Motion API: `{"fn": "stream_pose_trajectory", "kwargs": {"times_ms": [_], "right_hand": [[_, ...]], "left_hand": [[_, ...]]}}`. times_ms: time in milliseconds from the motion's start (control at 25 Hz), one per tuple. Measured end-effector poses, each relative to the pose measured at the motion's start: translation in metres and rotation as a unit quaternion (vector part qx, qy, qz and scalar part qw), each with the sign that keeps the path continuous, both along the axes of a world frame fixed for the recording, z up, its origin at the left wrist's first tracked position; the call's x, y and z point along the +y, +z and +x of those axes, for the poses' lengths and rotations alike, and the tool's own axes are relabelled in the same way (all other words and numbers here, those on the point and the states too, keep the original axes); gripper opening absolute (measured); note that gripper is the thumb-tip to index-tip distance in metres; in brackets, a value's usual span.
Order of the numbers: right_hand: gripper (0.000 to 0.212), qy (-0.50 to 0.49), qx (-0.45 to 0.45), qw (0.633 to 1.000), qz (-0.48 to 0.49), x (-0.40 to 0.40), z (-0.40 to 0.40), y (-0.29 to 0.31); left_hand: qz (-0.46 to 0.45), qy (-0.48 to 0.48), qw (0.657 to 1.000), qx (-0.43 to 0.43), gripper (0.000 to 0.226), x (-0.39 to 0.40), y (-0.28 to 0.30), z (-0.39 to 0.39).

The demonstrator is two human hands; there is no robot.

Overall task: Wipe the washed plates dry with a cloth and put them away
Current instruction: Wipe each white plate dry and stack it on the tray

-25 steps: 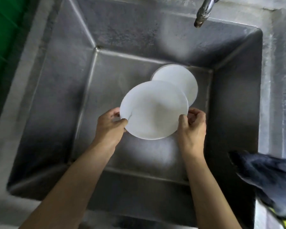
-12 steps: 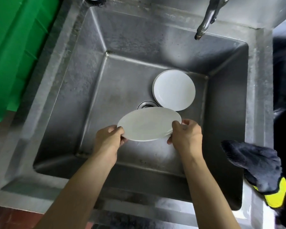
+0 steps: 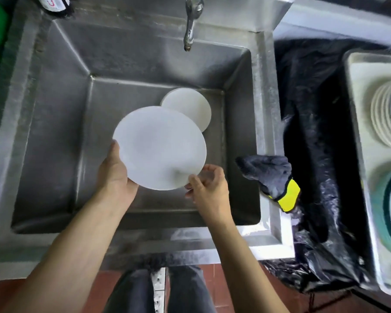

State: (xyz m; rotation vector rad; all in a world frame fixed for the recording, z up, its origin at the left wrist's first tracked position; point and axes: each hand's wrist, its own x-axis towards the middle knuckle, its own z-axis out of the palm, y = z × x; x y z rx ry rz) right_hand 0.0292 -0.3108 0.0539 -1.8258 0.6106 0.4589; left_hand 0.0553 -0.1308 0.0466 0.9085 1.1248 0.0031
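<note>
Gripping a white plate (image 3: 159,147) over the sink (image 3: 54,136), the left hand (image 3: 115,175) clasps its left rim, the right hand (image 3: 209,186) pinches its near edge; its face tilts toward the camera.

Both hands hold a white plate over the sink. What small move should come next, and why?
Probably the right hand lets go and reaches for the grey and yellow cloth on the steel sink's rim, while the left hand keeps the round white plate, which no cloth touches yet.
</note>
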Motion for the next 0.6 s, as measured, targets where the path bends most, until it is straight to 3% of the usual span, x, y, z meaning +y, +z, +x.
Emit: {"fn": "stream_pose_trajectory", "kwargs": {"times_ms": [120,240,320,400,480,600], "right_hand": [[0.017,0.025,-0.128,0.974,-0.184,-0.044,0.003,0.015],[0.033,0.024,-0.190,0.935,-0.298,-0.105,0.020,0.023],[0.040,0.060,-0.160,0.918,-0.357,-0.139,0.033,0.023],[0.057,0.185,-0.085,0.893,-0.402,-0.161,0.041,0.017],[0.070,0.282,-0.027,0.877,-0.387,-0.173,0.043,0.012],[0.074,0.327,-0.017,0.865,-0.380,-0.180,0.038,0.001]], "left_hand": [[0.051,-0.047,0.997,-0.023,0.027,-0.009,0.023,0.001],[0.091,-0.070,0.993,-0.019,0.022,-0.019,0.047,-0.006],[0.100,-0.084,0.991,-0.012,0.023,-0.025,0.059,-0.012],[0.110,-0.089,0.990,-0.008,0.023,-0.032,0.069,-0.016],[0.126,-0.093,0.988,-0.009,0.023,-0.039,0.083,-0.018],[0.139,-0.088,0.986,-0.015,0.020,-0.045,0.098,-0.017]]}}
